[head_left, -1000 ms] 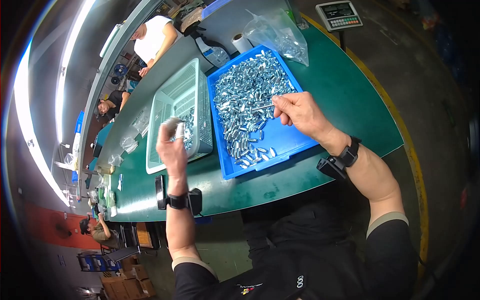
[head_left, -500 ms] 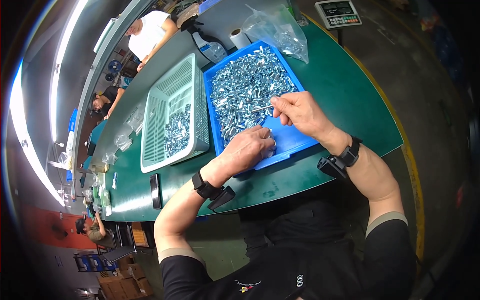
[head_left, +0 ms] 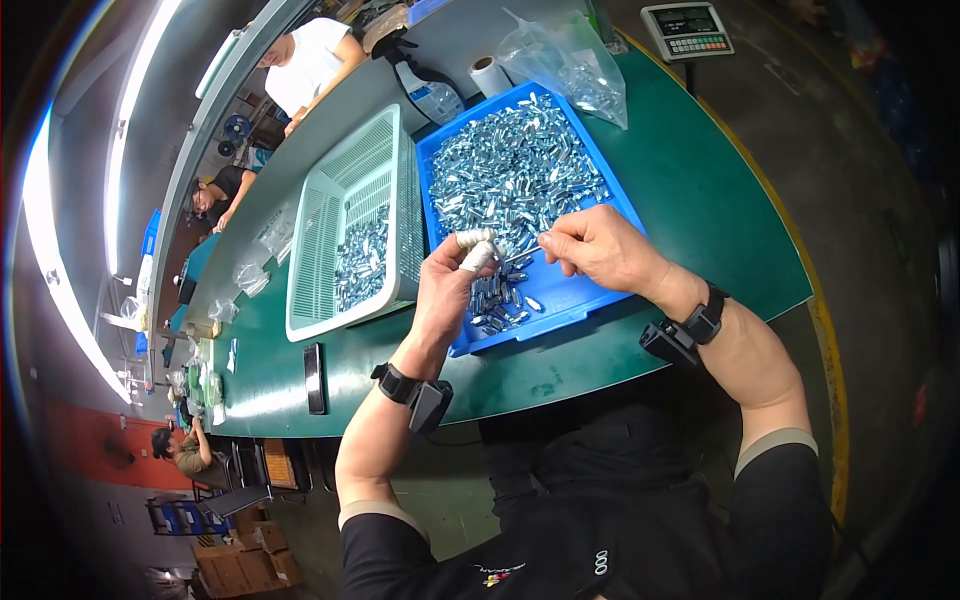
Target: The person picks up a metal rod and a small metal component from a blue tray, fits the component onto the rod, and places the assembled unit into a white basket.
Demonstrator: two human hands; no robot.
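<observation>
My right hand pinches a thin metal rod that points left over the blue tray. The rod's far end meets the fingertips of my left hand. White wrapping covers the thumb and a finger of that hand, which are pinched together; whatever sits between them is too small to make out. Small shiny metal parts are heaped in the tray, with several loose ones close under my left fingers.
Left of the tray stands a pale green basket holding more metal parts. A phone lies on the green table. Behind are a spray bottle, a white roll and a clear bag. People sit beyond.
My left hand has risen from the tray's near part and turned, bringing its wrapped fingertips to the rod. The right hand has shifted slightly down. Metal parts now lie where the left hand was.
</observation>
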